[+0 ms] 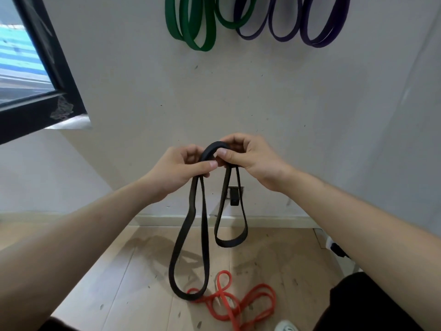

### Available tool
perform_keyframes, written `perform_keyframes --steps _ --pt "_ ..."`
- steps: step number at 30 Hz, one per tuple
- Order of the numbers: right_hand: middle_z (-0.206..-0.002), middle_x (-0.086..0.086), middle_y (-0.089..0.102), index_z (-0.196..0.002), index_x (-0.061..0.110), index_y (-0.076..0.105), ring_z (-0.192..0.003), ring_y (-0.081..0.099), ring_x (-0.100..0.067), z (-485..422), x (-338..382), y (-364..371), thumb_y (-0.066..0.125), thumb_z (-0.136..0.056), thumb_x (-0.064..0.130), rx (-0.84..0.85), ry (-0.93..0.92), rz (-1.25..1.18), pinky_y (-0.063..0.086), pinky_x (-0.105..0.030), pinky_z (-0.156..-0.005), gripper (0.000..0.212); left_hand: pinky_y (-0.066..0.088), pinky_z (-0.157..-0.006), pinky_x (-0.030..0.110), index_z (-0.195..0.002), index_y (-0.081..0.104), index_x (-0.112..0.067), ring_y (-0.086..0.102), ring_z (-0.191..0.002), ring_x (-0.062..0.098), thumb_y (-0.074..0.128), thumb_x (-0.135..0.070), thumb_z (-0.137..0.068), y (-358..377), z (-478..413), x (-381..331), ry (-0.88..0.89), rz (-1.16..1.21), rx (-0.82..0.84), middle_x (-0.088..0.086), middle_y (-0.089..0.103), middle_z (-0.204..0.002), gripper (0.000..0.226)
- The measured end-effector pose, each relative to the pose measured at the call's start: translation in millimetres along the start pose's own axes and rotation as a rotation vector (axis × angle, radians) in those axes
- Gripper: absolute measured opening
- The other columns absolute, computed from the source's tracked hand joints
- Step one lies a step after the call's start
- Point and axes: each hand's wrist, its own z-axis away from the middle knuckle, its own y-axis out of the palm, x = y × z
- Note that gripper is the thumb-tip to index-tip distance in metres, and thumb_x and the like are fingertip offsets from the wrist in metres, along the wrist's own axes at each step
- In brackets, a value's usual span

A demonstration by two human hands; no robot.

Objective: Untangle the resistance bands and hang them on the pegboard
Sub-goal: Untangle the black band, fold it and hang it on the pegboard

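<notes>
One red band [235, 301] lies tangled on the floor [133, 271] by my feet, while my left hand [177, 172] and right hand [250, 156], both at chest height, pinch one black band [202, 225] whose two loops dangle, beneath green bands [193, 22] and purple bands [298, 22] hanging on the wall [262, 91].

No words, labels, brand marks, numbers or signs can be read anywhere in the view. The black band [191, 235], the red band [238, 304] on the floor, and the green bands [191, 27] and purple bands [317, 27] on the wall show only plain colour, with no print to make out. The small dark fitting [233, 195] low on the wall is too small and dim to show any marking.
</notes>
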Motion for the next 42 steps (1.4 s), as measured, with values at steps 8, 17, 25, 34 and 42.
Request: perform_keyframes --steps 8,17,25,34,42 --pt "-0.089 -0.008 0.069 -0.108 0.007 0.062 -0.079 0.068 -0.02 -2.8 13.4 -4.4 0.059 -0.098 0.009 -0.212 -0.034 -0.198 0.053 -0.038 -0.082 0.01 0.057 -0.094 0.041 -0.091 0.071 -0.013 0.072 -0.093 0.026 0.078 -0.011 -0.086 -0.6 3.2 17.5 -0.085 -0.223 0.172 0.013 0.074 -0.094 0.008" --pt "-0.079 -0.003 0.067 -0.094 0.013 0.064 -0.067 0.064 -0.016 -6.1 -11.3 -38.3 0.066 -0.095 0.012 -0.31 0.141 -0.102 0.051 -0.033 -0.074 0.003 0.054 -0.093 0.034 -0.104 0.072 -0.015 0.074 -0.09 0.017 0.076 -0.011 -0.088 -9.9 0.3 26.4 -0.125 -0.01 -0.022 0.004 0.077 -0.088 0.018" --pt "-0.084 -0.008 0.065 -0.087 0.01 0.065 -0.081 0.064 -0.02 6.1 -30.9 -53.4 0.074 -0.085 0.009 0.211 0.374 0.58 0.051 -0.034 -0.082 0.01 0.055 -0.095 0.029 -0.113 0.07 -0.017 0.075 -0.094 0.019 0.07 -0.007 -0.093 1.1 0.1 16.2 -0.01 0.075 -0.139 0.002 0.078 -0.092 0.022" --pt "-0.088 -0.002 0.068 -0.093 0.014 0.072 -0.088 0.064 -0.016 6.7 -26.7 -35.7 0.077 -0.086 0.016 0.261 0.281 0.344 0.047 -0.036 -0.095 0.009 0.055 -0.092 0.025 -0.114 0.073 -0.019 0.074 -0.094 0.018 0.07 -0.002 -0.092 17.9 4.5 7.5 0.109 -0.067 -0.004 -0.004 0.079 -0.097 0.028" --pt "-0.077 0.004 0.07 -0.098 0.013 0.075 -0.07 0.061 -0.004 1.9 -8.3 -14.1 0.078 -0.087 0.023 0.073 0.004 0.43 0.048 -0.023 -0.071 0.016 0.056 -0.099 0.04 -0.107 0.07 -0.017 0.075 -0.094 0.02 0.076 -0.01 -0.088 11.5 3.6 14.4 0.063 -0.152 -0.035 0.003 0.078 -0.095 0.022"
